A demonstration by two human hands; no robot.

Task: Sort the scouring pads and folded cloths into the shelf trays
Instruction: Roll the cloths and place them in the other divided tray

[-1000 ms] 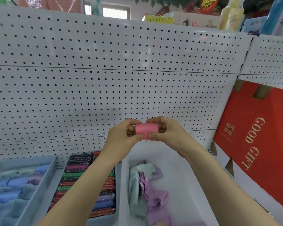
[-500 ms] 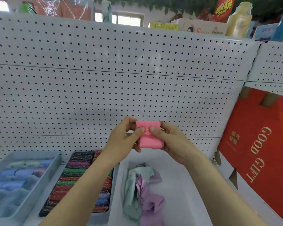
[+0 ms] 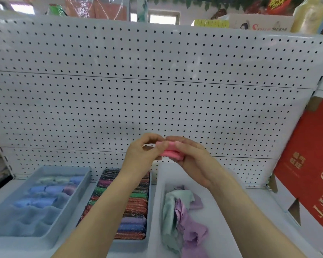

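Observation:
A folded pink cloth [image 3: 171, 153] is held in the air in front of the pegboard, above the back of the white tray [image 3: 220, 207]. My left hand [image 3: 141, 155] pinches its left end and my right hand [image 3: 191, 159] grips its right side. Loose mint and purple cloths [image 3: 181, 215] lie crumpled in the white tray. The middle grey tray [image 3: 149, 241] holds several rows of glittery scouring pads [image 3: 132, 207] in red, green, purple and blue. The left grey tray [image 3: 71, 203] holds several folded pastel cloths [image 3: 45, 198].
A white pegboard [image 3: 157, 94] backs the shelf. A red gift box [image 3: 309, 168] leans at the right, close to the white tray. Bottles and boxes stand on top of the shelf unit.
Both hands have turned and pressed the pink cloth flatter, so it now shows edge-on. The view has tilted up and shifted slightly.

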